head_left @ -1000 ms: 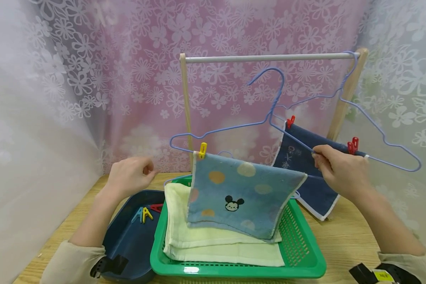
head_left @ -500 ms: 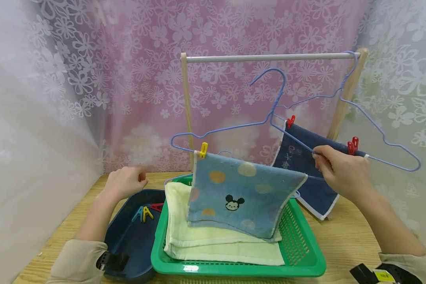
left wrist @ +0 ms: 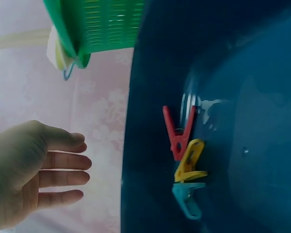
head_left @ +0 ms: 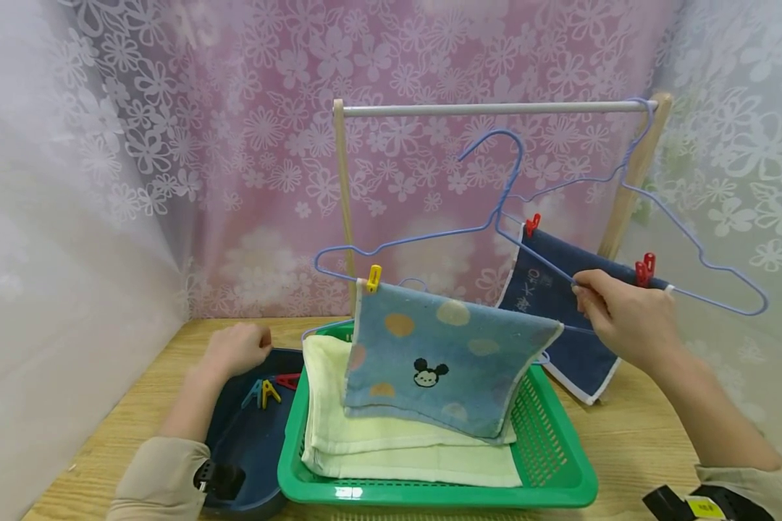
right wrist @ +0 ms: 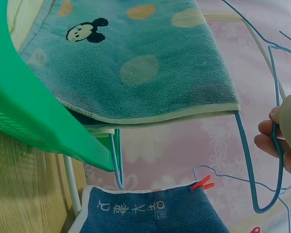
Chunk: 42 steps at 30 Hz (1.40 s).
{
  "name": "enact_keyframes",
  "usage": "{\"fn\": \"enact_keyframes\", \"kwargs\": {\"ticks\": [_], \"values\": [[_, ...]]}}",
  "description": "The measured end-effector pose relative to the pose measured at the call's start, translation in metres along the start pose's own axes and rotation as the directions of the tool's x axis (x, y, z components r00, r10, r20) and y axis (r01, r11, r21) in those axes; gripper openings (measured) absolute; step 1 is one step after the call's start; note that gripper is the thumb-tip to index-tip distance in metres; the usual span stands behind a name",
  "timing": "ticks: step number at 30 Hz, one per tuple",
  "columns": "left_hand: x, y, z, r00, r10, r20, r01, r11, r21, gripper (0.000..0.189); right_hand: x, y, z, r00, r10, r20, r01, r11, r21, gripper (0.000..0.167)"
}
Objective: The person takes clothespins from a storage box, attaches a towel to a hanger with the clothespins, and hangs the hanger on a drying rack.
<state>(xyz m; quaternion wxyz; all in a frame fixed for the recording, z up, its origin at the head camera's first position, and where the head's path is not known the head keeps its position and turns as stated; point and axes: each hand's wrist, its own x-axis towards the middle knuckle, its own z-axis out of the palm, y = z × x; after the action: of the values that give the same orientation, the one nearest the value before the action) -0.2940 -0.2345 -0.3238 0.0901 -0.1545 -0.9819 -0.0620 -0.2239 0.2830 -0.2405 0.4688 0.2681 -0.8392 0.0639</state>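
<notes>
My right hand (head_left: 625, 318) grips the right arm of a blue wire hanger (head_left: 430, 234). Draped over its lower bar is a light blue towel (head_left: 423, 340) with dots and a mouse face. A yellow clothespin (head_left: 374, 278) fastens the towel's left corner; its right corner bears no clip. My left hand (head_left: 240, 349), holding nothing, hovers over the far rim of a dark blue basin (head_left: 247, 449). Its fingers look relaxed in the left wrist view. Inside the basin lie a red clothespin (left wrist: 179, 133), a yellow clothespin (left wrist: 190, 162) and a blue clothespin (left wrist: 186, 200).
Below the towel stands a green basket (head_left: 443, 496) with a folded pale yellow towel (head_left: 410, 463). Behind is a drying rack (head_left: 495, 110). On its right end hangs another hanger (head_left: 684, 231), with a navy towel (head_left: 573, 354) clipped by red clothespins (head_left: 645, 269).
My left hand has lowered from beside the hanging towel towards the basin. The right hand, hanger and light blue towel have stayed almost still.
</notes>
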Motion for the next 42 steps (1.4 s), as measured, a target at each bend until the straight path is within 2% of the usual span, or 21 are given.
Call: {"fn": "enact_keyframes", "kwargs": {"ticks": [4, 9, 12, 19, 23, 26, 30, 34, 36, 39, 42], "values": [[0.004, 0.0, 0.011, 0.996, 0.093, -0.009, -0.093, 0.996, 0.014, 0.01, 0.0, 0.0, 0.001, 1.0, 0.001, -0.006, -0.001, 1.0, -0.005, 0.016], [0.007, -0.002, 0.024, 0.974, 0.213, -0.077, -0.209, 0.976, 0.063, 0.009, 0.0, -0.001, 0.001, 1.0, -0.003, -0.007, 0.003, 1.0, -0.006, 0.014], [0.007, -0.003, 0.029, 0.965, 0.244, -0.094, -0.237, 0.968, 0.085, 0.008, 0.0, -0.001, 0.001, 1.0, -0.003, 0.0, 0.003, 1.0, 0.0, 0.014], [0.009, 0.001, 0.038, 0.955, 0.285, -0.085, -0.276, 0.955, 0.105, 0.005, 0.0, -0.001, 0.001, 1.0, -0.006, -0.001, 0.006, 1.0, -0.001, 0.011], [0.011, 0.003, 0.045, 0.95, 0.308, -0.055, -0.299, 0.946, 0.123, 0.007, -0.001, -0.001, 0.002, 1.0, -0.008, 0.001, 0.008, 1.0, 0.001, 0.011], [0.012, 0.003, 0.05, 0.94, 0.341, -0.027, -0.333, 0.93, 0.156, 0.005, -0.001, -0.001, 0.003, 1.0, -0.005, 0.005, 0.005, 1.0, 0.003, 0.013], [0.012, -0.001, 0.055, 0.91, 0.414, -0.027, -0.402, 0.896, 0.187, 0.009, -0.001, 0.0, 0.003, 1.0, -0.008, 0.003, 0.008, 1.0, 0.005, 0.013], [0.012, -0.006, 0.059, 0.863, 0.504, -0.032, -0.486, 0.846, 0.219, 0.014, -0.001, 0.001, 0.003, 1.0, -0.018, -0.001, 0.018, 1.0, 0.003, 0.01], [0.012, -0.008, 0.062, 0.835, 0.549, -0.021, -0.526, 0.81, 0.259, 0.021, -0.001, 0.001, 0.004, 1.0, -0.024, 0.0, 0.024, 1.0, 0.002, 0.01], [0.012, -0.009, 0.066, 0.79, 0.612, 0.017, -0.583, 0.743, 0.328, 0.033, -0.001, 0.001, 0.004, 1.0, -0.031, 0.001, 0.031, 0.999, 0.004, 0.009], [0.013, -0.008, 0.07, 0.745, 0.664, 0.062, -0.632, 0.672, 0.386, 0.027, 0.0, 0.001, 0.005, 0.999, -0.042, -0.001, 0.042, 0.999, 0.005, 0.009]]}}
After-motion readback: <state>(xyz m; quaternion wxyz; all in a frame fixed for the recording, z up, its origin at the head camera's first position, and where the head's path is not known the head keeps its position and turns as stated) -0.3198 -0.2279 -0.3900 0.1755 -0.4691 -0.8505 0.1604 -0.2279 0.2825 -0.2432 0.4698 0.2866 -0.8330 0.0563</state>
